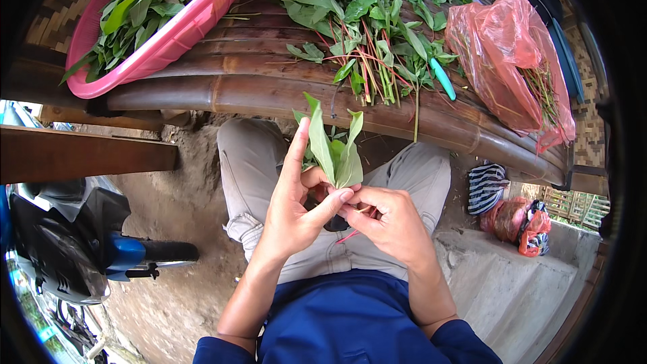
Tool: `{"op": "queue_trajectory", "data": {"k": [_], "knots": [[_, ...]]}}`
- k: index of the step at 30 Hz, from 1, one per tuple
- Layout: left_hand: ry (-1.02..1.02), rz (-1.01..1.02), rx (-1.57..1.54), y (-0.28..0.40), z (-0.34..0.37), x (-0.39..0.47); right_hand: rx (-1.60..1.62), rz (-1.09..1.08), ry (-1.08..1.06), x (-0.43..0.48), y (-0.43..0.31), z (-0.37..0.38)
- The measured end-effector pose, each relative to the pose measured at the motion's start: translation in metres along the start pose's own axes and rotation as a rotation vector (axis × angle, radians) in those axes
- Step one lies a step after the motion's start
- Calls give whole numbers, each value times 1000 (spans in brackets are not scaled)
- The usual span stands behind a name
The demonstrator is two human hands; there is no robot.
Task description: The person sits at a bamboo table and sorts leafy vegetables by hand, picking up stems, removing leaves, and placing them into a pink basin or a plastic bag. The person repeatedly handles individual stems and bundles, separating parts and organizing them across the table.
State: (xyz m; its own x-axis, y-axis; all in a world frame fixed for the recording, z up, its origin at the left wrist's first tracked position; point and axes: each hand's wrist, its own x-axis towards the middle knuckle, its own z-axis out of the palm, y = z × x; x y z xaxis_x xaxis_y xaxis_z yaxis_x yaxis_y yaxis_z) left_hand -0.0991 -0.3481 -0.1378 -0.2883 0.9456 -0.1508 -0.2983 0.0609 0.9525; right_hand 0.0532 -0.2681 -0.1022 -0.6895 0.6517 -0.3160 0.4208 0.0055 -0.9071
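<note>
Above my lap, my left hand (290, 212) grips green leaves (331, 149) between thumb and fingers, its index finger pointing up. Pressed close against it, my right hand (391, 220) pinches thin reddish stems (356, 230) at the base of the leaves. The leaves stand upright and the fingers partly hide where they join the stems. Beyond my hands, a pile of leafy cuttings with red stems (371, 55) lies on a bamboo-slat bench (263, 93). A tool with a turquoise handle (443, 79) rests at the pile's right side.
A pink plastic basket (167, 55) of leaves sits at the bench's left. On the right lies a translucent red plastic bag (498, 50) with stems inside. A wooden beam (86, 154) and a motorcycle (65, 242) are at left. Tied plastic bags (515, 217) rest on concrete at right.
</note>
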Motion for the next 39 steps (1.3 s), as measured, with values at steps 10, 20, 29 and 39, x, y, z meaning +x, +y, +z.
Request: {"op": "queue_trajectory", "data": {"k": [10, 20, 29, 39], "knots": [[-35, 11, -248, 14, -10, 6, 1, -98, -74, -10, 2, -15], [108, 183, -124, 45, 2, 5, 135, -131, -65, -21, -7, -17], [501, 825, 453, 135, -99, 61, 229, -249, 5, -35, 3, -20], [564, 801, 1293, 143, -94, 66, 799, -366, 125, -33, 16, -23]]}}
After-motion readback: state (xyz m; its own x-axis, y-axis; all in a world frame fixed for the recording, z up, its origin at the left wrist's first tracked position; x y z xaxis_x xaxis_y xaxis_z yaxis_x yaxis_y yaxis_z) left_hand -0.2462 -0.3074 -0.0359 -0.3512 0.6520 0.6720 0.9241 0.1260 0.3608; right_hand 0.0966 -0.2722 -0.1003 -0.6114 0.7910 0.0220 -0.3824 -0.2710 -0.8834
